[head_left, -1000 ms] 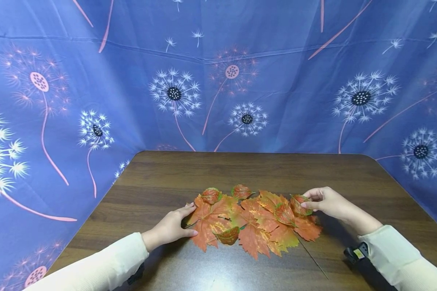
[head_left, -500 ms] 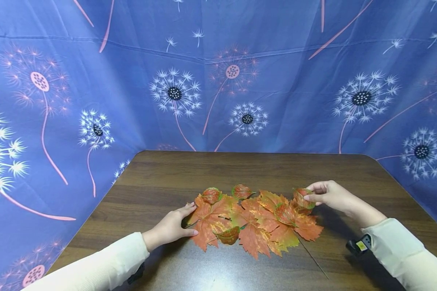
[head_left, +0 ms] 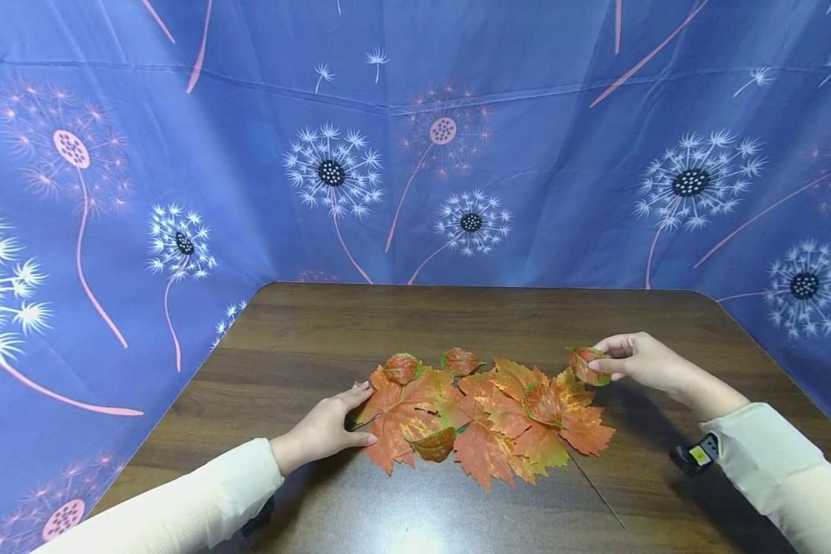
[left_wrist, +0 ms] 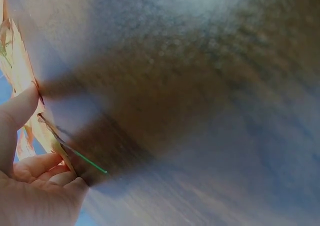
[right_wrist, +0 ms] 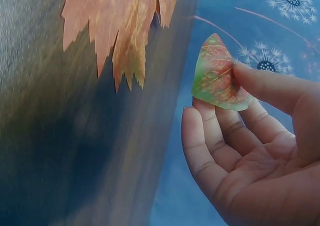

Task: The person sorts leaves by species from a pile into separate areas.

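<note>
One small red-and-green leaf (head_left: pixel 579 360) is pinched between thumb and fingers in the right grip (head_left: pixel 642 360), just beside the orange leaves (head_left: pixel 488 454). These are spread on the tabletop (head_left: pixel 457 315) between both grips; their other end is touched by the left grip (head_left: pixel 324 431), wide between thumb and forefinger. A thin stem (head_left: pixel 598 491) is seen on the near side of the right grip.

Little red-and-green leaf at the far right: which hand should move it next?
Probably the right hand: its thumb and fingers pinch the little leaf. The left hand is farther off, touching the large orange leaf at the opposite end.
</note>
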A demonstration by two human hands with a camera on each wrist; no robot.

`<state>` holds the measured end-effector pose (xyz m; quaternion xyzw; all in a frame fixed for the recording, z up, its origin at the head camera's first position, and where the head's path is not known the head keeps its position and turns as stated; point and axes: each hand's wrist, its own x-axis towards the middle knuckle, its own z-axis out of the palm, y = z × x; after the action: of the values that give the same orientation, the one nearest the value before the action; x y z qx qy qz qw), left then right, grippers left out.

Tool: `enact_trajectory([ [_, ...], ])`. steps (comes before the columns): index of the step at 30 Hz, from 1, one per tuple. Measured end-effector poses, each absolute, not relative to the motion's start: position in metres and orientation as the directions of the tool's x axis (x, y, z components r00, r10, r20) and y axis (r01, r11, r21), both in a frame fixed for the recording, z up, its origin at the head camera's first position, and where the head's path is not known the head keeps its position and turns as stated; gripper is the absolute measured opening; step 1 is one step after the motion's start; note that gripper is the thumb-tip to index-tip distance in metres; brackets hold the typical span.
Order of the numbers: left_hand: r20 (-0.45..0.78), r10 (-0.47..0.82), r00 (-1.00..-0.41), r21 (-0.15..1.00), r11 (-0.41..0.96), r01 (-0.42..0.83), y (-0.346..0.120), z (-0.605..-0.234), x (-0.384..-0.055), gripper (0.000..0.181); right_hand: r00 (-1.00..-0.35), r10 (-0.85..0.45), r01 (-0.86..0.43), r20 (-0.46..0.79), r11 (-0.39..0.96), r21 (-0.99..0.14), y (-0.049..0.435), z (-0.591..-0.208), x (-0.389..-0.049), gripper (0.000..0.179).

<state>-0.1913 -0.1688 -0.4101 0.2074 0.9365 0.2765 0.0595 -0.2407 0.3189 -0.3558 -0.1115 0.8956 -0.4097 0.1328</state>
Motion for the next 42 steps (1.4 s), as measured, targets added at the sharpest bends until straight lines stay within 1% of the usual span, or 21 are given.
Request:
enact_trajectory([
  [7,0.019,0.422,-0.907,0.542,0.758,0.364,-0.168,-0.410,-0.195,0.078,-0.944,-0.298,-0.080,-0.138,0.616,-0.784,0.327,-0.351,-0.247,0.036],
  [12,0.029,0.426,-0.904,0.543,0.753,0.372,-0.166,-0.410,-0.198,0.078,-0.955,-0.256,-0.045,-0.152,0.629,-0.776,0.339,-0.352,-0.252,0.041],
  [16,0.031,0.426,-0.904,0.543,0.752,0.373,-0.165,-0.409,-0.200,0.078,-0.959,-0.247,-0.054,-0.137,0.637,-0.769,0.347,-0.353,-0.254,0.044],
  [24,0.050,0.462,-0.886,0.538,0.735,0.413,-0.160,-0.408,-0.204,0.079,-0.964,-0.227,-0.035,-0.142,0.634,-0.773,0.361,-0.357,-0.254,0.043],
  [30,0.048,0.453,-0.890,0.551,0.731,0.402,-0.158,-0.409,-0.205,0.079,-0.968,-0.218,-0.041,-0.127,0.632,-0.774,0.362,-0.358,-0.254,0.042],
  [36,0.044,0.461,-0.886,0.565,0.720,0.403,-0.162,-0.411,-0.201,0.079,-0.974,-0.195,-0.033,-0.117,0.628,-0.778,0.360,-0.367,-0.251,0.041],
  [42,0.008,0.449,-0.893,0.572,0.731,0.373,-0.170,-0.413,-0.191,0.080,-0.972,-0.187,0.007,-0.144,0.589,-0.808,0.358,-0.384,-0.255,0.044],
])
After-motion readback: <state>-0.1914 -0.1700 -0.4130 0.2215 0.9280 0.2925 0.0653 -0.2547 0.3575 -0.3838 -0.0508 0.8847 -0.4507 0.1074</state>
